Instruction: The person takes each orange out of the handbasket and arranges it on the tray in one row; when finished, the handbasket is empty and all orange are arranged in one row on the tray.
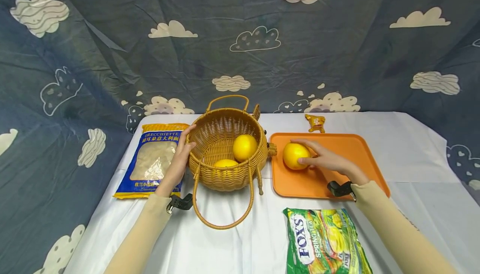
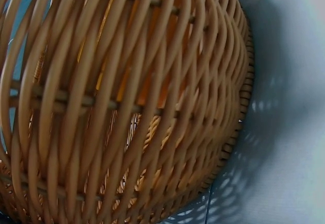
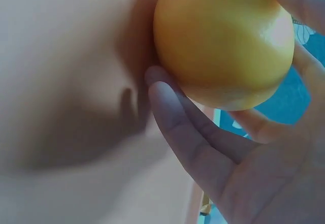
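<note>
My left hand grips the left rim of a round wicker basket, its thumb lapping over the edge. Two yellow-orange fruits lie inside: one whole orange near the right wall and another partly hidden by the front rim. In the left wrist view the basket's woven side fills most of the picture. Over the left part of an orange tray, my right hand holds a third orange between thumb and fingers. The right wrist view shows fingers around that orange, close to the tray surface.
A blue and yellow pasta bag lies left of the basket, under my left forearm. A green candy bag is at the front right. Behind the tray sits a small orange wrapped snack. One basket handle hangs forward onto the white cloth.
</note>
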Tool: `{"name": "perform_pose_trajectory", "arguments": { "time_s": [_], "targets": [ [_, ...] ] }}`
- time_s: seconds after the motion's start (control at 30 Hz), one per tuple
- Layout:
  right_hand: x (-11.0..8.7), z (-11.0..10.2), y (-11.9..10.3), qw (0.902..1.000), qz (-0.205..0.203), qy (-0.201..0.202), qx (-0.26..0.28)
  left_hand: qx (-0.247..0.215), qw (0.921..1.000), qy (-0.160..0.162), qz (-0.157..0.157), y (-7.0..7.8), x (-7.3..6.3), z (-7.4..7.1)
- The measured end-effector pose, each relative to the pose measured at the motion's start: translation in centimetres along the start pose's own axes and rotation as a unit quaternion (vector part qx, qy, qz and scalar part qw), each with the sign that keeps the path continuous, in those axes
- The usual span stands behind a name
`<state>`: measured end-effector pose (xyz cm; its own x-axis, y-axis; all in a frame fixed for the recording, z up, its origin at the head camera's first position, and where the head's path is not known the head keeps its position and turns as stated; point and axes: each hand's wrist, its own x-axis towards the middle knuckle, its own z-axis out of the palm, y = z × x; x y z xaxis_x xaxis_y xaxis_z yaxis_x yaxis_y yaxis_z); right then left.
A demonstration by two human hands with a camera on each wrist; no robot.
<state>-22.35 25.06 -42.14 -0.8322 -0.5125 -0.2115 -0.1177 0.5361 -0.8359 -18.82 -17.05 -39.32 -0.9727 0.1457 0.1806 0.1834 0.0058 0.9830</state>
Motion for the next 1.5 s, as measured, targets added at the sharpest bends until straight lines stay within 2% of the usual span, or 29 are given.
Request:
{"name": "perform_pose_trajectory", "arguments": {
  "time_s": [0.43, 0.67, 0.83, 1.1, 1.2, 1.33, 1.5],
  "targets": [
    [-0.1, -0.7, -0.8, 0.9998, -0.004, 0.017, -0.011, 0.02, 0.9998, 0.004, 0.002, 0.1, -0.1, -0.1],
    [0.2, -1.7, -2.2, 0.9991, -0.028, 0.027, -0.018, 0.024, 0.9997, 0.0, 0.003, -0.1, -0.1, -0.2],
    [0.8, -2.3, -4.5, 0.9984, -0.034, 0.04, -0.019, 0.024, 0.9997, 0.0, 0.004, -0.2, -0.1, -0.2],
    [3.2, -2.4, -9.9, 0.9948, -0.095, 0.034, -0.014, 0.022, 0.9997, -0.001, 0.008, -0.3, -0.1, -0.2],
    [4.4, -1.9, -12.1, 0.9922, -0.122, 0.019, -0.013, 0.025, 0.9996, -0.002, 0.009, -0.3, -0.1, -0.3],
    [6.0, -0.9, -14.7, 0.9888, -0.146, -0.028, -0.014, 0.029, 0.9995, -0.002, 0.011, -0.3, -0.1, -0.3],
    [8.4, 0.7, -17.2, 0.9855, -0.129, -0.104, -0.036, 0.031, 0.9994, 0.0, 0.015, -0.2, -0.1, -0.2]
  ]
}}
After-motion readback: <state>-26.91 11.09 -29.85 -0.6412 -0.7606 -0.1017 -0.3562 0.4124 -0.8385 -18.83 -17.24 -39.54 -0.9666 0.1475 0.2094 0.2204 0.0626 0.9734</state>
